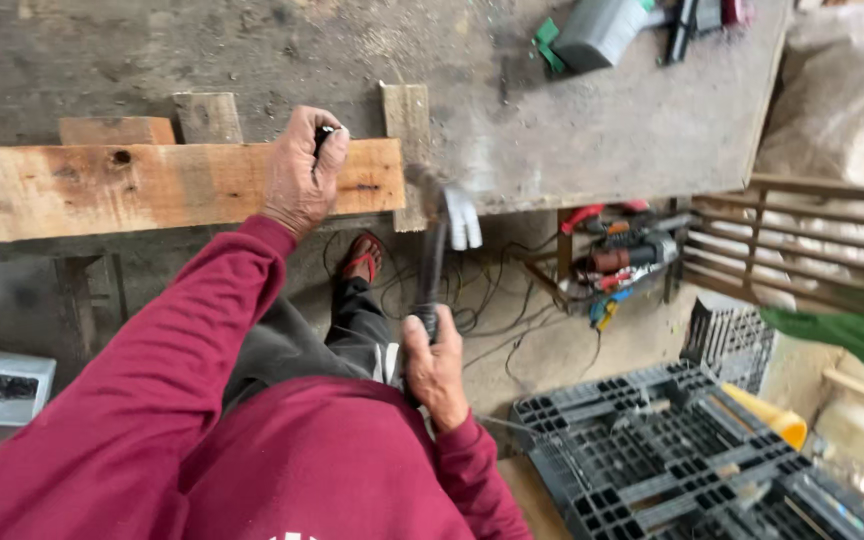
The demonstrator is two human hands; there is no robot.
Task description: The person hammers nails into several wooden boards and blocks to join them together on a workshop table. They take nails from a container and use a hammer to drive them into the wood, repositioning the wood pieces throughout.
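Head view looks down on the left hand (pixel 304 172), fingers curled tight, pinching a small dark object, perhaps a nail, against the top edge of a long pale wooden plank (pixel 152 185) lying across the grey worn workbench (pixel 602 120). Right hand (pixel 435 370) is wrapped fully around the dark handle of a claw hammer (pixel 439 240), its blurred head just right of the plank's end, near the left hand.

A rough, unfinished wooden plank (pixel 152 185) lies on a dusty, matt workbench (pixel 592 130). The hammer (pixel 442 240) shows a dull metal head; the plastic pallets (pixel 672 450) look dark and matt.
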